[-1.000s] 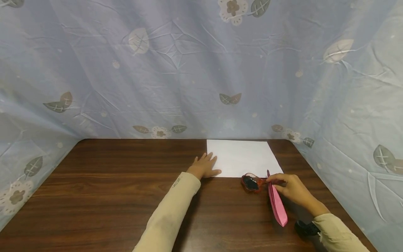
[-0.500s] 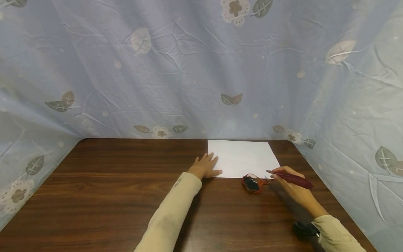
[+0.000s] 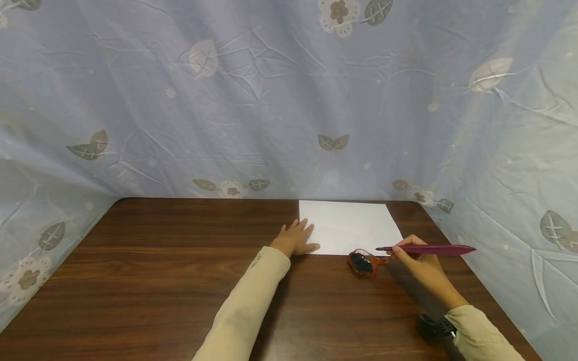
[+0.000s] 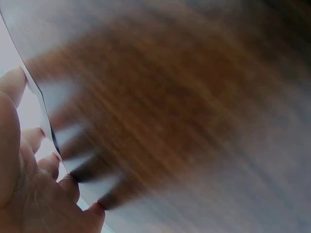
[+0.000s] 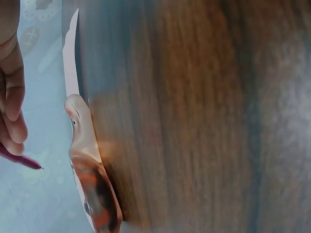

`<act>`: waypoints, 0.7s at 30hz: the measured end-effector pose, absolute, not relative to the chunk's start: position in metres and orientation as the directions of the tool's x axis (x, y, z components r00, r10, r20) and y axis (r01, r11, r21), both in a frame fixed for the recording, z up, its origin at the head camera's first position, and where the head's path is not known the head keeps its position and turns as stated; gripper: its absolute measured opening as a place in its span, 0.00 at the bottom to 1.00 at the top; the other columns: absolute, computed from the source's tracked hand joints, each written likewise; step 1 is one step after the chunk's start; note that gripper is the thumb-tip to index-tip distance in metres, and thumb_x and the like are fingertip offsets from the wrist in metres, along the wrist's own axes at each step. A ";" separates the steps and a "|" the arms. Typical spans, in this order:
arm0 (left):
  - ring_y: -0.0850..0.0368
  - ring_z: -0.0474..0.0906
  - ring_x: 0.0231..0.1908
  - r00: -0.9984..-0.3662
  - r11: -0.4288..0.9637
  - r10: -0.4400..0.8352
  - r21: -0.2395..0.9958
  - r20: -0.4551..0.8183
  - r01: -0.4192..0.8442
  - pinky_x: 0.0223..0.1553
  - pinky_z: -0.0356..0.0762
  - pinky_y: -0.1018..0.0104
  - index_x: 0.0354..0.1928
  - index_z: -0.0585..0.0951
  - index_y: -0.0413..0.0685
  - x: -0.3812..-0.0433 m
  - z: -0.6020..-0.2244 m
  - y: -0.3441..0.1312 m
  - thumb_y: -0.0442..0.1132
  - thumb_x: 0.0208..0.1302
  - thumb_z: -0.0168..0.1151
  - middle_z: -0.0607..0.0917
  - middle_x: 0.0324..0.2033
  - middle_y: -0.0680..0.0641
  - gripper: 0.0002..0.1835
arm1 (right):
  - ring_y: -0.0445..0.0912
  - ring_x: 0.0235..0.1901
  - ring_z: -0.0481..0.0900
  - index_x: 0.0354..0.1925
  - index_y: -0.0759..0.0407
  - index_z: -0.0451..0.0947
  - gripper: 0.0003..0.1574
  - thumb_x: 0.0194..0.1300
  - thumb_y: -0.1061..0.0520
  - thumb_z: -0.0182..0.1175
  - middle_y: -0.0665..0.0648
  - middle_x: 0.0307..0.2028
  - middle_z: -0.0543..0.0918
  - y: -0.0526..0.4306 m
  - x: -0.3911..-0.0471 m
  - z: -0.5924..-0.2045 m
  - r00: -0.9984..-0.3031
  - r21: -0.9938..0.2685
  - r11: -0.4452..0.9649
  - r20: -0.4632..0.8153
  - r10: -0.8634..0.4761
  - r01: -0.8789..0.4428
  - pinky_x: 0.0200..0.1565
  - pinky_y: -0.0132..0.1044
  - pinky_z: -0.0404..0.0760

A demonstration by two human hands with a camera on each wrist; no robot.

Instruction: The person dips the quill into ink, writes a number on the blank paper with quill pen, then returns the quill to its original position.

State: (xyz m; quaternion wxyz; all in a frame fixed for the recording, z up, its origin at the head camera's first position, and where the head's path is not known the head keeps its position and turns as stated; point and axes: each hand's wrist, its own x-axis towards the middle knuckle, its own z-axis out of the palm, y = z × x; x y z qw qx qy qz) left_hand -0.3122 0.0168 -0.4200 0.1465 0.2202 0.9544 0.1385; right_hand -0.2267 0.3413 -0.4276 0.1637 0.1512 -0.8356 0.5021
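Right hand (image 3: 423, 266) pinching a magenta pen (image 3: 440, 249)
Left hand (image 3: 295, 238), fingers spread, should press the paper (image 3: 349, 225) beneath it steady.

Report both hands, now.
Left hand: open, resting at the left edge of the rectangular white paper sheet.
Right hand: closed, holding a slim dark-pink pen with a leaf-shaped tail.

At lower centre, the left sleeve (image 3: 244, 306) was long and beige, with small dark lettering (image 3: 256, 260) near its cuff (image 3: 276, 259); at lower right, a black perforated strap (image 3: 444, 328) adjoined the beige right sleeve (image 3: 483, 336).
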 end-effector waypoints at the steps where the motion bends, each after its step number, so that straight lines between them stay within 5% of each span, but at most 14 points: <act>1: 0.45 0.41 0.74 -0.860 0.865 0.461 0.328 -0.218 0.380 0.72 0.39 0.42 0.75 0.53 0.53 -0.312 -0.420 0.017 0.61 0.70 0.47 0.47 0.75 0.46 0.38 | 0.43 0.27 0.84 0.37 0.71 0.76 0.03 0.64 0.69 0.58 0.61 0.29 0.85 0.343 -0.228 -0.430 -0.900 -0.794 0.438 0.424 -0.099 -0.421 0.27 0.31 0.83; 10: 0.45 0.41 0.74 -0.861 0.867 0.460 0.320 -0.216 0.383 0.72 0.40 0.42 0.75 0.54 0.53 -0.313 -0.419 0.017 0.61 0.70 0.47 0.48 0.75 0.46 0.38 | 0.40 0.36 0.85 0.49 0.78 0.71 0.15 0.70 0.65 0.52 0.54 0.38 0.85 0.344 -0.232 -0.433 -0.921 -0.861 0.352 0.283 -0.266 -0.367 0.40 0.31 0.84; 14: 0.45 0.41 0.74 -0.862 0.866 0.458 0.325 -0.215 0.379 0.72 0.40 0.43 0.75 0.54 0.53 -0.313 -0.421 0.017 0.61 0.69 0.47 0.48 0.75 0.46 0.38 | 0.38 0.35 0.82 0.50 0.74 0.74 0.16 0.68 0.63 0.57 0.50 0.38 0.84 0.343 -0.232 -0.436 -0.938 -0.849 0.409 0.254 -0.236 -0.333 0.36 0.31 0.83; 21: 0.47 0.40 0.74 -0.867 0.879 0.448 0.289 -0.221 0.380 0.72 0.40 0.43 0.75 0.52 0.56 -0.318 -0.428 0.018 0.63 0.69 0.46 0.46 0.76 0.48 0.39 | 0.37 0.36 0.81 0.49 0.70 0.78 0.15 0.65 0.63 0.61 0.58 0.39 0.85 0.343 -0.230 -0.435 -0.924 -0.827 0.423 0.280 -0.261 -0.370 0.35 0.31 0.82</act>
